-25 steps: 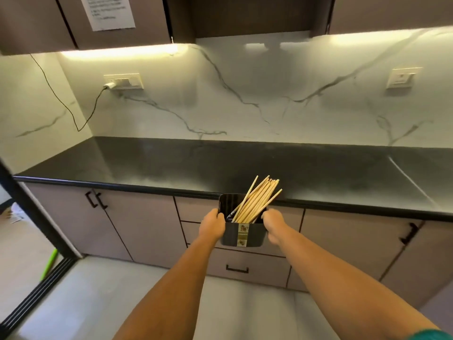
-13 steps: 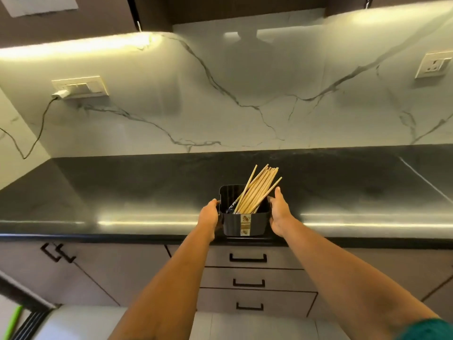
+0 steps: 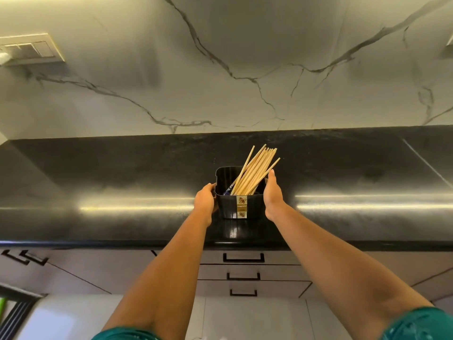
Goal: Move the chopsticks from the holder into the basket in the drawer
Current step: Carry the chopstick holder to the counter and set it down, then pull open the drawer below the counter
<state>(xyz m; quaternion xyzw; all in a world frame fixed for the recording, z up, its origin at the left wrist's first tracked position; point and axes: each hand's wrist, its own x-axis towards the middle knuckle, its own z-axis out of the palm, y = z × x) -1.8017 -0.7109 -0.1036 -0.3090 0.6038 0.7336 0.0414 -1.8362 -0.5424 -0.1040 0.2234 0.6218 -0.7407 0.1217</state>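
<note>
Bare forearms reach forward from teal sleeves (image 3: 416, 325); the left hand (image 3: 205, 200) is curled against the left wall of the holder (image 3: 230, 209), fingers wrapped round its far side and out of sight, so it appears to grip that wall; the right hand (image 3: 271, 193) lies flat and open along the right wall, fingers straight and together, palm pressed to the side, fingertips reaching up to the rim where the lowest stick crosses; between the two hands the holder, a dark rectangular tub with a small gold and white label (image 3: 241, 206) on its near face, stands on the countertop (image 3: 98, 182); the chopsticks (image 3: 255, 171), a bundle of pale wooden sticks, remain inside it, leaning up and to the right so that their tips fan out beyond the right hand's fingertips; something dark blue lies low in the tub beside them, too hidden to name; the countertop is black and glossy, with a bright band of reflected light running left and right of the hands; beyond the hands rises a white marble-look wall (image 3: 220, 82) with grey veins; far to the left of the left hand sits a wall socket (image 3: 29, 50); below the wrists, under the counter's edge, three closed drawers (image 3: 245, 272) with black handles stack one above another.
</note>
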